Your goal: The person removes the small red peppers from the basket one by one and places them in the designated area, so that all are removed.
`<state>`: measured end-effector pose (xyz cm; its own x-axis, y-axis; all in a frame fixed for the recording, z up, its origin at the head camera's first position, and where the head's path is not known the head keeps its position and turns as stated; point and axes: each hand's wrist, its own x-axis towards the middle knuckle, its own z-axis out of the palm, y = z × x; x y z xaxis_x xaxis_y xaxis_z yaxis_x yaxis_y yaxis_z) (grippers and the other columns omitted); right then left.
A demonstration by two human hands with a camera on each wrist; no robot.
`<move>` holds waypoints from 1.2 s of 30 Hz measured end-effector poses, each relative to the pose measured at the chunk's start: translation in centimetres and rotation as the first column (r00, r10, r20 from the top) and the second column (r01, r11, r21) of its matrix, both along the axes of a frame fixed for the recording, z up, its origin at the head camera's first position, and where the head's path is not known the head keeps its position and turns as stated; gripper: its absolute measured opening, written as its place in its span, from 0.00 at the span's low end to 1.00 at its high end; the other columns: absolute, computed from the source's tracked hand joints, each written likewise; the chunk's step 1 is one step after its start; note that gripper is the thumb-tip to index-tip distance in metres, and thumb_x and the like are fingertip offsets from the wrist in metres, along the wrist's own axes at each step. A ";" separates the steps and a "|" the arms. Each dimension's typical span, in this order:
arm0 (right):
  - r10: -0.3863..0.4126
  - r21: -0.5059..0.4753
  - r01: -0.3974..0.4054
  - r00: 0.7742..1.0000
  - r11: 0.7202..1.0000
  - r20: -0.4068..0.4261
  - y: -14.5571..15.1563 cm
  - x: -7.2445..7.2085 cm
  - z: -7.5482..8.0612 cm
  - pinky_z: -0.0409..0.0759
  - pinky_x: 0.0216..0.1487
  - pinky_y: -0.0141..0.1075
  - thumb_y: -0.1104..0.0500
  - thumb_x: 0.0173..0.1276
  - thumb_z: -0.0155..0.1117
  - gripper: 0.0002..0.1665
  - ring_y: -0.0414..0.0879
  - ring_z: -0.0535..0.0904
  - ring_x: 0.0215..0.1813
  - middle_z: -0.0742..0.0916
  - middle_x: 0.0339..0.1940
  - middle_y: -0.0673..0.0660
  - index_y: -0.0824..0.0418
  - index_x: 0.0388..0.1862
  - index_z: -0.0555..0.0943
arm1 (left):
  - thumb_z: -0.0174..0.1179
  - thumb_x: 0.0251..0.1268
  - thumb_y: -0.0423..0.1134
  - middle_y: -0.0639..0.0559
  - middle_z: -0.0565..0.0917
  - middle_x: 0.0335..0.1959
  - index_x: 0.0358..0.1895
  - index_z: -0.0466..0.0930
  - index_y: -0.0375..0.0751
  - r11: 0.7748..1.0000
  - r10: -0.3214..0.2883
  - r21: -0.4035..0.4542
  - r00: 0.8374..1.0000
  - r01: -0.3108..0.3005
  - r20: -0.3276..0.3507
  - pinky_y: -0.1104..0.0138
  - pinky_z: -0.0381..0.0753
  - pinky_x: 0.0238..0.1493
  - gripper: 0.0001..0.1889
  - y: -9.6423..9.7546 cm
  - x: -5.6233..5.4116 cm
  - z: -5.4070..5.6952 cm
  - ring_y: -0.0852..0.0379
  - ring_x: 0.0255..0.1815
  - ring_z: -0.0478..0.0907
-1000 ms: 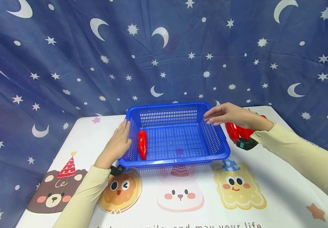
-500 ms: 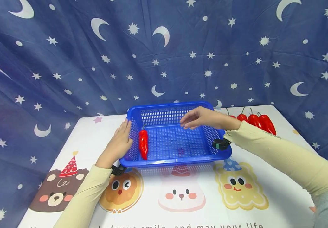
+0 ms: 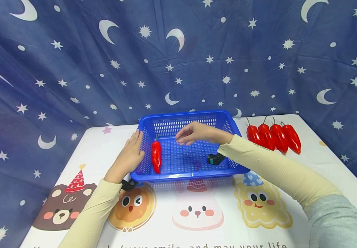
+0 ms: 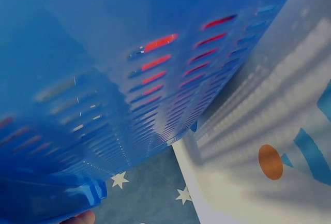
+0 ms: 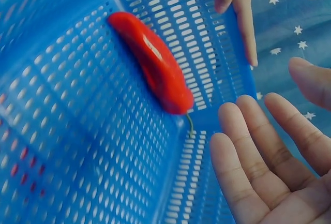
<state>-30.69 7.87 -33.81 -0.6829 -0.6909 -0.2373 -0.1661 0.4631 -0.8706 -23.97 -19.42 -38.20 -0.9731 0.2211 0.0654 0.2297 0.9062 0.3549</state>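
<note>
A blue plastic basket (image 3: 194, 175) stands on the table, and one red chili pepper (image 3: 156, 157) lies along its left side, stem toward the back. Resting on the basket's left rim is my left hand (image 3: 128, 156), its fingers extended. My right hand (image 3: 198, 132) hovers over the middle of the basket, to the right of the pepper, and holds nothing. In the right wrist view the fingers (image 5: 258, 167) are spread and gently bent, apart from the pepper (image 5: 155, 63). The left wrist view shows the basket wall (image 4: 77, 38) close up, with red showing through its slots.
Several red chili peppers (image 3: 279, 137) lie side by side on the table right of the basket. A white cloth (image 3: 153, 237) with cartoon figures covers the table. Behind it hangs a blue curtain (image 3: 197, 82) with moons and stars.
My right hand has moved left from beyond the basket's right rim to over its middle, uncovering the peppers on the right. My left hand has stayed on the rim.
</note>
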 end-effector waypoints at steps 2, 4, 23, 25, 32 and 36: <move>0.004 -0.016 -0.003 1.000 1.000 0.019 -0.7 -0.2 -0.4 0.80 0.56 0.44 0.58 0.66 0.61 0.19 0.53 0.82 0.54 0.85 0.53 0.59 0.64 0.54 0.79 | 0.44 0.64 0.35 0.33 0.43 0.76 0.73 0.43 0.27 1.000 -0.002 -0.001 1.000 0.002 -0.002 0.47 0.40 0.76 0.36 0.0 0.0 0.0 0.38 0.77 0.40; -0.001 -0.032 0.002 0.999 0.999 0.043 -1.4 -0.3 -0.7 0.77 0.59 0.48 0.59 0.66 0.60 0.19 0.56 0.80 0.56 0.84 0.54 0.61 0.65 0.54 0.78 | 0.44 0.64 0.35 0.33 0.43 0.76 0.73 0.43 0.27 1.000 -0.004 0.001 1.000 0.004 -0.004 0.47 0.40 0.76 0.36 0.0 0.0 -0.1 0.38 0.77 0.40; -0.100 -0.066 0.109 0.986 0.992 0.130 -6.7 -2.1 -3.6 0.76 0.60 0.51 0.62 0.64 0.61 0.22 0.62 0.78 0.58 0.81 0.56 0.68 0.71 0.56 0.76 | 0.44 0.64 0.35 0.33 0.43 0.76 0.73 0.43 0.27 1.000 -0.005 0.012 1.000 0.005 -0.003 0.47 0.40 0.75 0.35 0.0 0.0 -0.1 0.37 0.77 0.40; -0.123 -0.055 0.131 0.984 0.990 0.128 -7.1 -2.2 -3.8 0.77 0.59 0.49 0.62 0.64 0.61 0.21 0.61 0.79 0.57 0.82 0.55 0.66 0.71 0.55 0.76 | 0.44 0.64 0.35 0.33 0.43 0.76 0.73 0.43 0.27 1.000 -0.006 0.012 1.000 0.006 -0.004 0.47 0.40 0.75 0.35 0.0 0.0 -0.1 0.37 0.77 0.40; -0.228 -0.013 0.234 0.958 0.972 0.176 -8.2 -2.3 -4.8 0.81 0.54 0.45 0.65 0.64 0.60 0.18 0.57 0.82 0.53 0.83 0.53 0.66 0.70 0.52 0.78 | 0.44 0.64 0.35 0.34 0.43 0.76 0.73 0.43 0.28 1.000 -0.001 0.010 1.000 0.001 0.001 0.47 0.40 0.75 0.35 0.0 0.0 -0.1 0.37 0.77 0.40; -0.258 0.019 0.260 0.943 0.965 0.208 -8.4 -2.4 -5.5 0.81 0.53 0.44 0.65 0.64 0.61 0.19 0.57 0.83 0.52 0.83 0.53 0.67 0.71 0.53 0.77 | 0.44 0.64 0.35 0.34 0.43 0.76 0.73 0.43 0.28 1.000 0.006 0.015 1.000 -0.006 0.008 0.47 0.40 0.76 0.35 0.0 0.0 0.0 0.38 0.77 0.39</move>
<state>-33.14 -0.53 -39.26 -0.7749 -0.4993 -0.3876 0.1428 0.4590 -0.8769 -23.96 -19.39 -38.19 -0.9748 0.2147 0.0606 0.2217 0.9020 0.3705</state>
